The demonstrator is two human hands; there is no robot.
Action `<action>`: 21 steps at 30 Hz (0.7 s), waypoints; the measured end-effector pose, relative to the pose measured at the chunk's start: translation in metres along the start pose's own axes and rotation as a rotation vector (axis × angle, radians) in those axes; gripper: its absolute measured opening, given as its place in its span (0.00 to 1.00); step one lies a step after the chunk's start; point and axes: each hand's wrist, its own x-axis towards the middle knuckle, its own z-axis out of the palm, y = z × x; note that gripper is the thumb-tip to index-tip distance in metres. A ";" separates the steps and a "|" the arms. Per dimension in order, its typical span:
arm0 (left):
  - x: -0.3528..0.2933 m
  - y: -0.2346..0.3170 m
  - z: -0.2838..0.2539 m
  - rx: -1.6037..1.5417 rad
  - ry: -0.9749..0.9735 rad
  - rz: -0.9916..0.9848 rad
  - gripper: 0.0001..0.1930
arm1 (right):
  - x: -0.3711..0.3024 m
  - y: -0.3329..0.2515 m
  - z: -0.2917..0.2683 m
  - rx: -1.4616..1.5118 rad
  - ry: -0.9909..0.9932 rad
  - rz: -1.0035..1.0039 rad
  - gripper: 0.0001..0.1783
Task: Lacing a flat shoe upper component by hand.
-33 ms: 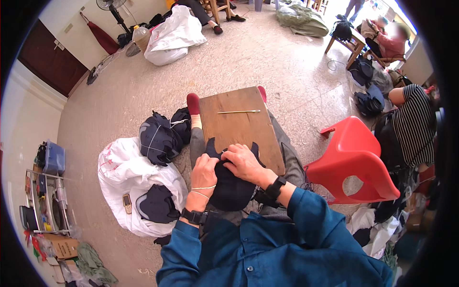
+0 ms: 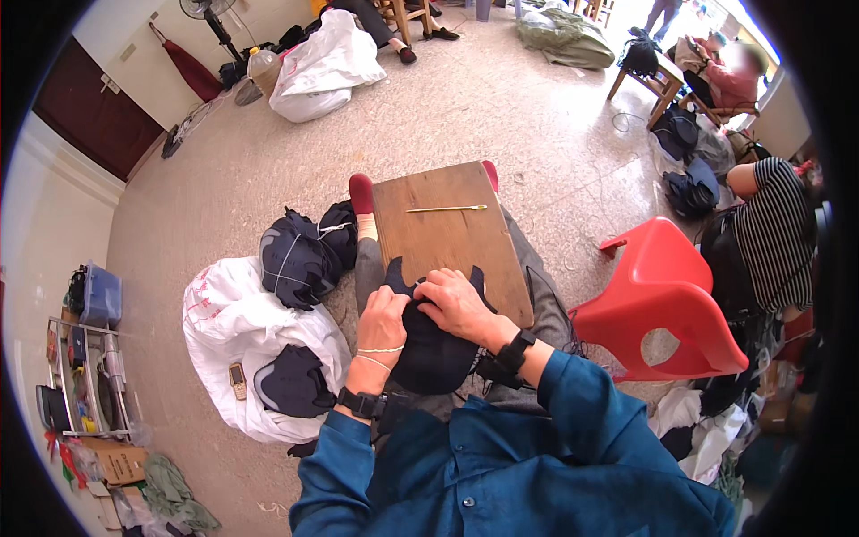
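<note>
On my lap lies a dark navy fabric piece [image 2: 434, 353] with two pointed ends that reach onto the near part of a wooden board [image 2: 443, 246]. My left hand [image 2: 382, 318] pinches its left side, thumb and fingers pressed together. Close beside it, my right hand [image 2: 455, 300] has its fingers closed on the fabric's upper edge. A small pale spot shows by the right fingertips, too small to make out. Across the far part of the board rests a thin, pointed stick-like tool [image 2: 447, 209], apart from both hands.
To my left, a tied bundle of dark fabric pieces [image 2: 300, 259] sits by a white sack [image 2: 224, 313] carrying a phone [image 2: 237, 380] and another dark piece [image 2: 293, 380]. A red plastic chair [image 2: 658, 286] stands at my right. Beyond it is a person in a striped top [image 2: 778, 233].
</note>
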 end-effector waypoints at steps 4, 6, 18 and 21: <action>0.003 -0.013 -0.004 -0.030 -0.025 0.083 0.04 | 0.004 0.003 0.005 0.027 -0.012 -0.024 0.07; 0.003 -0.016 -0.003 -0.089 0.001 0.089 0.04 | 0.005 0.007 0.005 0.035 -0.023 -0.016 0.06; -0.007 0.000 0.017 -0.131 0.283 -0.059 0.05 | 0.005 0.005 0.012 0.009 0.037 0.001 0.02; -0.013 0.005 0.022 -0.039 0.304 -0.018 0.07 | 0.004 0.007 0.012 0.027 0.059 -0.023 0.02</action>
